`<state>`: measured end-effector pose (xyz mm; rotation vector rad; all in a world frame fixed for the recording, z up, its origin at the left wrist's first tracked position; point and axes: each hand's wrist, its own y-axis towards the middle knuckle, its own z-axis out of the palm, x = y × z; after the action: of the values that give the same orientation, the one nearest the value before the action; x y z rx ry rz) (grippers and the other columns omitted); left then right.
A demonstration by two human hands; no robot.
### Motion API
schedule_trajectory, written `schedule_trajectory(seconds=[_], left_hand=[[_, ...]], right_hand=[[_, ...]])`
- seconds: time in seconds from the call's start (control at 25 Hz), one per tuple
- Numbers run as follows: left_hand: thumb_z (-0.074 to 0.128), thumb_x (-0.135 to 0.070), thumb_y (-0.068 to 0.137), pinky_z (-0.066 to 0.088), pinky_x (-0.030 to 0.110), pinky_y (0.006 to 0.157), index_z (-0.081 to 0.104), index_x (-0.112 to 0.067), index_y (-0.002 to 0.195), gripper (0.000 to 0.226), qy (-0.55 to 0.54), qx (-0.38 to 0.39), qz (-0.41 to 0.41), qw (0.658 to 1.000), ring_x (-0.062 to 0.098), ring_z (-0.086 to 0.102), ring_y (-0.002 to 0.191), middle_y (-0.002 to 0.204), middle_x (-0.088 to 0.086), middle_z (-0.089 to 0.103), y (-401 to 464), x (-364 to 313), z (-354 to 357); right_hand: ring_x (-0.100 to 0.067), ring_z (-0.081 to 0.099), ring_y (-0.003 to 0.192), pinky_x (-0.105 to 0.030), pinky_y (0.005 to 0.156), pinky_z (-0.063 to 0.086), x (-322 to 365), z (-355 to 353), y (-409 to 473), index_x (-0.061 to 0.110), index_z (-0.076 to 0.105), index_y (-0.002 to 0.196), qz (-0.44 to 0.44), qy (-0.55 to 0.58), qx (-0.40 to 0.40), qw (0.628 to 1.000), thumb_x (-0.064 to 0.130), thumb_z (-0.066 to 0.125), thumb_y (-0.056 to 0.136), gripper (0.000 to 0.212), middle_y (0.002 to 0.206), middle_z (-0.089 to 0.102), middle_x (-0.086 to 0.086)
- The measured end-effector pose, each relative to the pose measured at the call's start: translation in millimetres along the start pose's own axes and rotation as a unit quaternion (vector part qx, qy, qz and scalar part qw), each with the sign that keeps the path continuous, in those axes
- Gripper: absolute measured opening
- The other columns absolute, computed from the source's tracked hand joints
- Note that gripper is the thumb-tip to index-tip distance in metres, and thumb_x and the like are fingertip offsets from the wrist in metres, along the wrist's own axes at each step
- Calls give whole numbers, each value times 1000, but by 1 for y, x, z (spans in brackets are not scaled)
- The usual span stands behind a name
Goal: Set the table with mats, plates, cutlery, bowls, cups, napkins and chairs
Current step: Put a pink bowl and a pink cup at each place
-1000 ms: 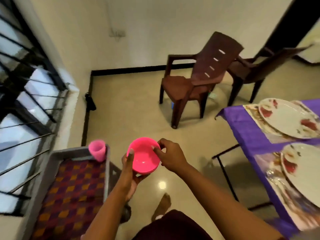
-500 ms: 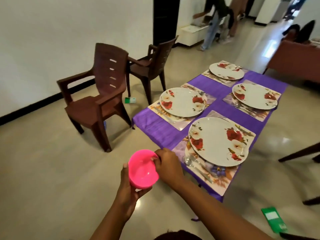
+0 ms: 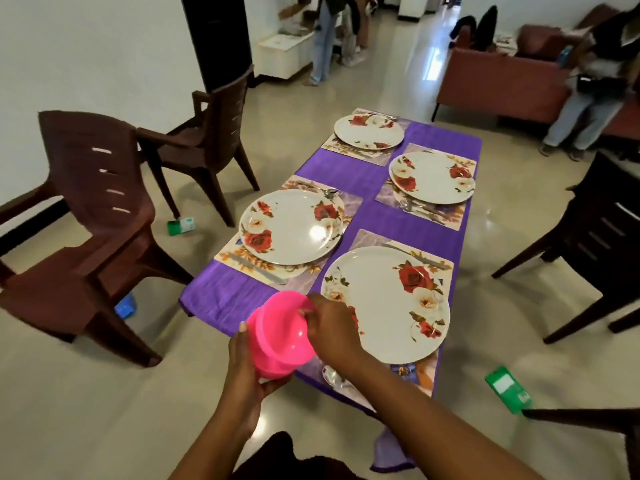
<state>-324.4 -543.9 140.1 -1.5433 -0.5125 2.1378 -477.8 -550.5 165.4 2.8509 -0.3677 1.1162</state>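
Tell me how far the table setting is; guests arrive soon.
Done: four floral plates on mats, cutlery beside them. In hand: stacked pink bowls, left hand holding underneath, right hand lifting the top one. Left: bowls, cups, napkins, and the brown chairs standing away.

Bright daylight, glare on the floor (image 3: pixel 429 53); soft motion blur, wide-angle edge distortion.

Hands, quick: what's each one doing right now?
Left hand: holds the stack of pink plastic bowls from below.
Right hand: pinches the top bowl's rim.
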Motion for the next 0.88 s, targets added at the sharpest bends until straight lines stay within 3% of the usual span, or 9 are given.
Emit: schedule_trajectory(seconds=[0.08,0.2,0.32,0.4,0.64,0.76,0.88], left_hand=[[40,-69,86,53,56,84,55,-30,122,55,-29,21,-25,999,36,62,104,117,15,63,20,-19,3],[38,-67,89,51,55,83,59,-30,115,50,-64,47,-49,996,38,62,104,119,17,63,46,-37,7],[41,-63,90,49,62,88,57,-30,116,45,-66,56,-73,994,41,60,110,121,16,61,64,-45,3],[42,-64,89,46,67,90,57,-30,120,48,-59,47,-81,994,42,61,110,122,15,61,73,-45,-8],[43,-66,88,50,64,85,57,-27,126,56,-41,30,-75,996,39,66,104,120,13,65,89,-52,-37],[43,-65,88,53,61,83,56,-27,127,56,-37,33,-85,995,39,65,105,120,13,65,92,-54,-38],[43,-65,88,55,58,79,56,-27,128,56,-33,46,-102,993,38,66,104,121,13,64,89,-54,-34]], right_hand=[[-25,66,94,-29,75,50,2,-15,22,14,65,115,41,100,1,994,16,51,97,23,106,70,-9],[-25,68,71,-33,56,54,-11,-33,60,14,62,113,201,296,-35,933,14,46,98,21,101,68,-13],[-23,66,59,-30,54,51,-57,-43,99,3,53,115,358,355,-83,860,8,37,96,25,85,69,-20],[-24,63,58,-27,52,46,-90,-44,115,1,49,117,418,348,-103,833,5,35,93,28,78,66,-19],[-16,43,35,-16,34,27,-150,-27,152,-8,47,111,483,311,-127,808,-1,32,87,29,61,49,-14],[-21,49,49,-23,41,31,-160,-20,160,-9,52,110,486,282,-140,815,0,37,84,31,68,56,-17],[-27,60,66,-28,48,38,-162,-13,160,-4,51,122,471,278,-172,820,6,41,85,39,90,66,-22]])
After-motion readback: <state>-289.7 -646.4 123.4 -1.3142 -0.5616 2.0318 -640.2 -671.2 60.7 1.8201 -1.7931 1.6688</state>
